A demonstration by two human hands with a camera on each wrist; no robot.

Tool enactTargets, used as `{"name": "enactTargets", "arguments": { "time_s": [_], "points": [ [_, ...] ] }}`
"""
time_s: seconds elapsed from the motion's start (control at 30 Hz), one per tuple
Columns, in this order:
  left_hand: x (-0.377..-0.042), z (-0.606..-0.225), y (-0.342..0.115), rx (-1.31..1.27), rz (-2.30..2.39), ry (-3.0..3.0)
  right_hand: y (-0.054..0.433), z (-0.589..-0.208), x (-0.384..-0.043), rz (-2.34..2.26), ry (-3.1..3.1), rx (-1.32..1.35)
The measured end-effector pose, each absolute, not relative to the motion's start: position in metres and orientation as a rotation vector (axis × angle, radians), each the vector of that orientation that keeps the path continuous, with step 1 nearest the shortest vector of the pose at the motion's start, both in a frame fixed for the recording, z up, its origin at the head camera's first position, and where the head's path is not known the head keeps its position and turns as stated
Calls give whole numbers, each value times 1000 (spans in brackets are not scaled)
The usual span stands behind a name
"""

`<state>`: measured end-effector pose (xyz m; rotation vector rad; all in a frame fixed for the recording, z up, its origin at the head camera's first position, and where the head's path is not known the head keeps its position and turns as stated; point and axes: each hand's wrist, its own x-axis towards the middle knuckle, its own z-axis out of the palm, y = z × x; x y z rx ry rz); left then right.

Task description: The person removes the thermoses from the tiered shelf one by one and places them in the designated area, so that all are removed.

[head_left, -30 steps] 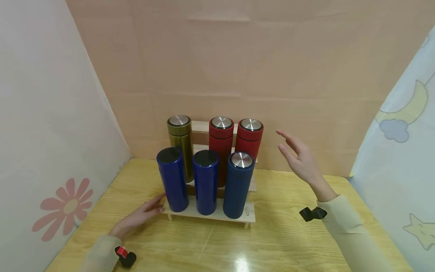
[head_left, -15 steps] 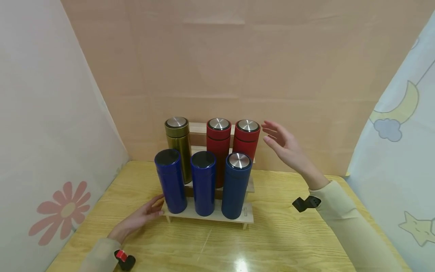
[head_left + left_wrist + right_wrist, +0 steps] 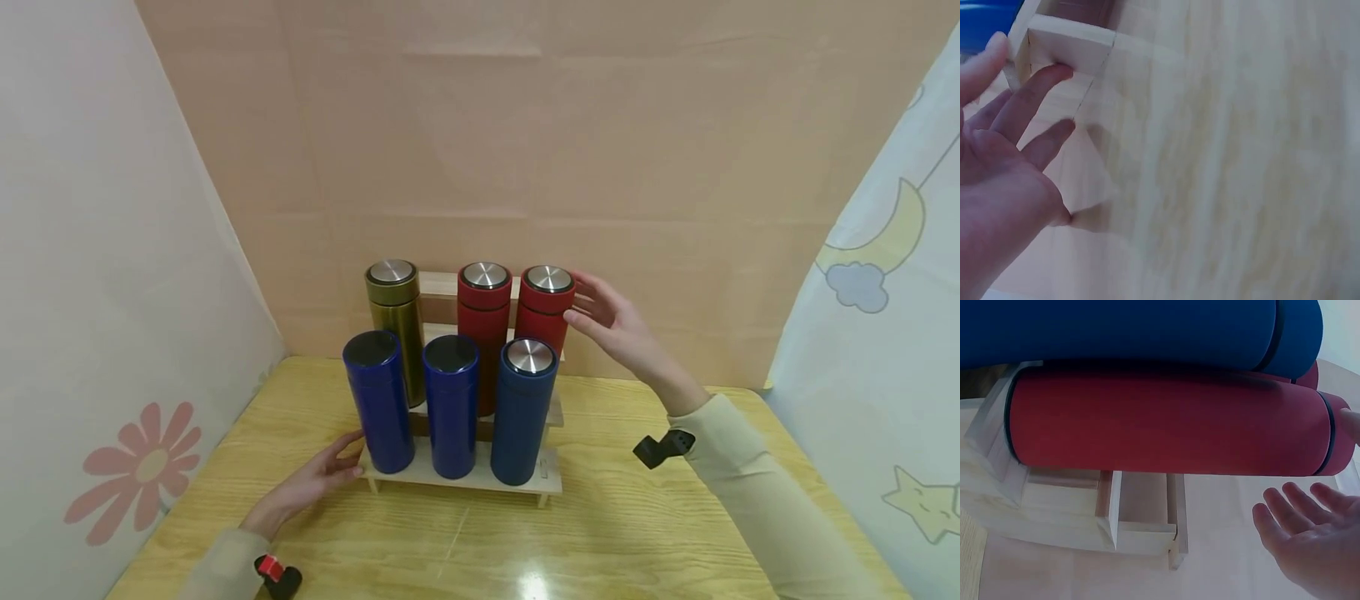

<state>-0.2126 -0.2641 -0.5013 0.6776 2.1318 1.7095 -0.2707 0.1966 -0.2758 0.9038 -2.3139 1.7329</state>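
Note:
A stepped wooden stand [image 3: 480,477] holds upright thermos bottles. On its front step are two glossy blue thermoses, a left one [image 3: 378,408] and a middle one [image 3: 451,412], and a matte navy thermos [image 3: 522,417] at right. Behind them stand a gold thermos [image 3: 395,304], a red thermos [image 3: 483,321] and a second red thermos [image 3: 545,312] at far right. My left hand [image 3: 315,479] touches the stand's left end, fingers loosely extended [image 3: 1016,144]. Beside the far-right red thermos's cap is my right hand [image 3: 618,329]; its thumb reaches the cap, while its fingers [image 3: 1297,512] stay apart from the bottle.
The stand rests on a wood-grain table [image 3: 622,517]. Behind it rises a tan paper backdrop [image 3: 675,167]. Printed cloth hangs at both sides, with a flower [image 3: 153,467] at left and a moon [image 3: 892,233] at right.
My right hand has moved left from open air to the far-right red thermos's cap. My left hand stays at the stand's left end, and the bottles keep their places.

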Motion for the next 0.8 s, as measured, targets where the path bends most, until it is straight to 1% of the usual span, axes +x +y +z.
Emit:
{"name": "enactTargets", "arguments": {
  "time_s": [0.3,0.6,0.8],
  "points": [
    [-214,-505,-270,492,1733,2134,186,-272,-270,1770,-2297,902],
    [-215,-506,-274,496,1742,2100,181,-274,-275,1816,-2187,879],
    [-215,-510,-277,498,1754,2085,186,-271,-272,1842,-2155,841]
  ]
}}
